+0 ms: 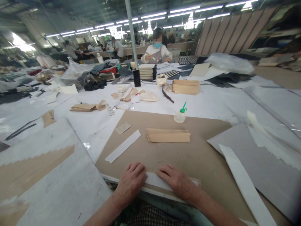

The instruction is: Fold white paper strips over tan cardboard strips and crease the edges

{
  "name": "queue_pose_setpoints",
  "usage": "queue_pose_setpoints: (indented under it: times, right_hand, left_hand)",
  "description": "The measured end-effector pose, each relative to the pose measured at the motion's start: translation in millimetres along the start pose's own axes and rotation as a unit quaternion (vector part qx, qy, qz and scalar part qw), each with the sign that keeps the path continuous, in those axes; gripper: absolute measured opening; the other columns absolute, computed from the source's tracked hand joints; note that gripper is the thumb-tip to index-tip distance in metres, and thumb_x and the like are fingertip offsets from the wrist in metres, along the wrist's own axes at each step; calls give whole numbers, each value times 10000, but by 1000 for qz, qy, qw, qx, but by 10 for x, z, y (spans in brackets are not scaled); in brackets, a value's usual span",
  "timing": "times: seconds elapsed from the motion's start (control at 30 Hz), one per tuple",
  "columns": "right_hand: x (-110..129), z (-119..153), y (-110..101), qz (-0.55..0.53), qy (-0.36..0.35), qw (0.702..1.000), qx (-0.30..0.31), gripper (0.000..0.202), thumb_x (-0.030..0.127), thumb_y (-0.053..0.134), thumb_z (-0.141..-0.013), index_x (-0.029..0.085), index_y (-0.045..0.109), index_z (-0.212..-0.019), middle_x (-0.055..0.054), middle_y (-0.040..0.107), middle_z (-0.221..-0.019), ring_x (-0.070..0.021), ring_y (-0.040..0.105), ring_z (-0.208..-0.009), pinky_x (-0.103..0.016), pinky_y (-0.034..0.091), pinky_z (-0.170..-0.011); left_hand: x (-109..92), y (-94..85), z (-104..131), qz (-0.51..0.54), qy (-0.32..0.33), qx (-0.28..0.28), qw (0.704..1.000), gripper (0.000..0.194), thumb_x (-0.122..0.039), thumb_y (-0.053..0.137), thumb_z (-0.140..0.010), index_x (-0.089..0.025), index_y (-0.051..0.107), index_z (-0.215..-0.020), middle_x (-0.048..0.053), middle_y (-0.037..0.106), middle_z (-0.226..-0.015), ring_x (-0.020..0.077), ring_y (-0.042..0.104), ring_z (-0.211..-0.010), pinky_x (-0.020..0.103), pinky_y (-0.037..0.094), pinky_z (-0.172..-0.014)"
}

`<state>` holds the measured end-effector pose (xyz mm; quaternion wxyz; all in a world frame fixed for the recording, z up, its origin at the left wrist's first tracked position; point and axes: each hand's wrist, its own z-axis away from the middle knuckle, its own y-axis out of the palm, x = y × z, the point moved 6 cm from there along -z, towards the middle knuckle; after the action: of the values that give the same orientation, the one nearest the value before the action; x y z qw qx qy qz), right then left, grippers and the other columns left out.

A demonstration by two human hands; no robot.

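A white strip (152,179) lies along the near edge of the brown board (131,117), with a tan edge showing at its right end. On its left end rests my left hand (133,176), fingers curled together and pressed down on it. My right hand (175,180) lies on the strip further right, its fingers stretched out flat. Beyond the hands sits a stack of tan strips (168,135). Another white strip (123,146) lies slantwise to the left, below a small printed card (123,128). A clear bottle with a green spout (180,116) stands behind the stack.
Grey sheets (265,150) with a long white strip (246,182) cover the right side. A large pale sheet (77,175) lies left. Tan pieces (185,87), a black phone (136,78) and a pole (131,34) are further back. A masked person (157,51) sits across the table.
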<state>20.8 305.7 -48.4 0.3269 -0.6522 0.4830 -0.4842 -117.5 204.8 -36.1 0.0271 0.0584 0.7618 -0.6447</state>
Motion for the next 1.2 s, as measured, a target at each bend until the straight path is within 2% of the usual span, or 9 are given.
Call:
queue_pose_setpoints:
  times: [0.1,0.2,0.3,0.47,0.6,0.7,0.83,1.03,1.2]
  right_hand:
    - [-34,119,-61,12,6,1000,0,256,119,433,-1029,129,616,-1207,-120,630,-1052,-234,574,-939,-369,545,-841]
    - [-44,207,-116,27,6,1000,2,254,112,428,-1027,124,624,-1188,-119,636,-1044,-236,576,-923,-367,543,-827]
    - [-68,287,-155,41,10,999,-2,253,123,422,-1032,132,640,-1159,-115,645,-1018,-236,575,-906,-370,535,-816]
    - [-159,466,-182,30,33,999,5,255,149,422,-1043,149,648,-1162,-112,645,-1032,-231,566,-906,-369,522,-825]
    - [-212,589,-215,23,66,997,16,215,148,472,-1034,159,651,-1153,-94,640,-1031,-225,563,-918,-354,508,-833]
    - [-261,646,-248,16,117,993,17,158,171,535,-1017,159,654,-1120,-100,630,-1056,-240,565,-959,-366,496,-846]
    - [-334,709,-313,-14,194,981,15,132,190,633,-970,174,640,-1100,-82,623,-1055,-237,575,-995,-346,490,-850]
    - [-351,734,-406,-66,245,967,15,98,158,722,-901,187,650,-961,-36,631,-988,-206,589,-952,-300,477,-814]
    - [-315,686,-395,-70,253,965,12,97,135,723,-896,173,644,-937,-46,617,-1013,-216,568,-985,-322,461,-856]
  left_hand:
    - [-32,66,-39,4,0,1,1000,174,-151,476,-990,-186,632,-920,68,644,-1054,244,552,-1024,414,481,-890]
    - [-86,110,-61,10,0,12,1000,137,-128,524,-966,-183,629,-1034,68,633,-1107,231,556,-1023,390,503,-906]
    - [-179,139,-69,13,8,34,999,232,-124,570,-942,-186,602,-1163,63,633,-1102,224,564,-1012,353,537,-867]
    - [-297,180,-67,-38,-11,78,996,336,-72,556,-916,-178,583,-1233,64,638,-1086,243,576,-1035,330,576,-794]
    - [-385,173,-66,-63,-25,57,996,542,-56,553,-893,-234,484,-1400,69,628,-1099,261,569,-1031,342,576,-777]
    - [-436,214,-63,-68,-21,45,996,610,-36,529,-880,-277,454,-1436,76,620,-1173,273,553,-1070,391,560,-851]
    - [-466,303,-112,6,-15,34,999,590,1,477,-864,-262,499,-1392,75,593,-1292,266,524,-1151,441,500,-985]
    - [-479,318,-320,225,-51,-1,973,302,-168,512,-941,-234,628,-1212,83,630,-1108,242,571,-1035,408,526,-913]
    - [-434,342,-390,243,-60,-3,968,189,-259,569,-951,-240,661,-1115,62,638,-1050,239,588,-1022,407,532,-899]
